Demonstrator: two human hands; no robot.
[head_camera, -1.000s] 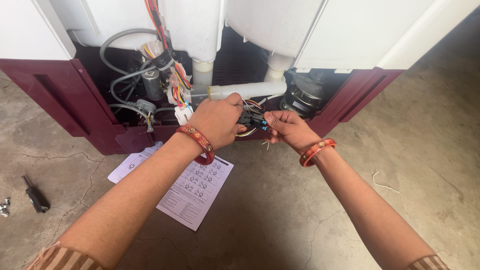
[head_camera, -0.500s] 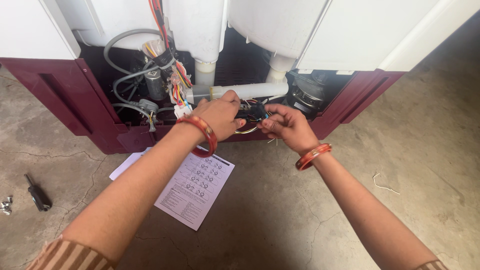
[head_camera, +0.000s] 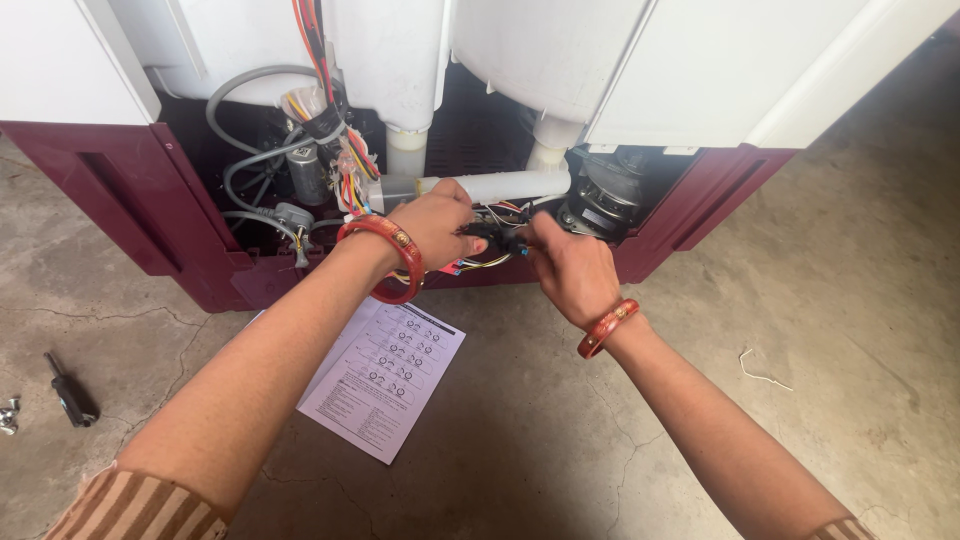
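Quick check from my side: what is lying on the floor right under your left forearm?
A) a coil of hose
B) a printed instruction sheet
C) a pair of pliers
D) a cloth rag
B: a white printed sheet lies flat on the concrete floor just beneath the left forearm.
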